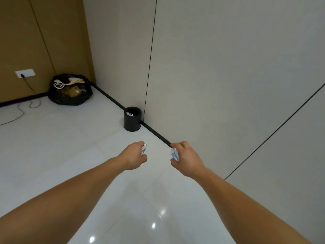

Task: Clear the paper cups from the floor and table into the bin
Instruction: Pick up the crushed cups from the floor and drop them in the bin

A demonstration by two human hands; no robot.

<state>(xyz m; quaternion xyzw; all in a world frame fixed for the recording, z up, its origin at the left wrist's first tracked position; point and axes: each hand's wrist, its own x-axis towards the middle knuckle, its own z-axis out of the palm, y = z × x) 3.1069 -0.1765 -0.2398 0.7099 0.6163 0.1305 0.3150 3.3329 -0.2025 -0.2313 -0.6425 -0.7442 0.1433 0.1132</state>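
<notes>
a crumpled white-and-blue paper cup (143, 148) is gripped in the left hand (134, 155), whose fingers are curled round it, so that only its edge is seen past the knuckles. a second crumpled cup (174, 154) of the same colours is held in the right hand (187, 158) between the thumb and curled fingers. both hands are held out above the glossy white floor (61, 147), side by side and apart. the bin (132, 123), a small round black tub, is seen at 12 o'clock from the left hand, well apart from it, standing upright on the floor against the black skirting (112, 99) at the foot of the pale wall (219, 76). some white paper (130, 114) is seen inside it. at 10 o'clock from the bin, a full black rubbish bag (70, 90) is set in the corner, open at the top. at 10 o'clock from the bag, a wall socket (25, 73) is fitted in the brown wall (21, 41), and a cable (21, 110) is trailed from it across the floor.
</notes>
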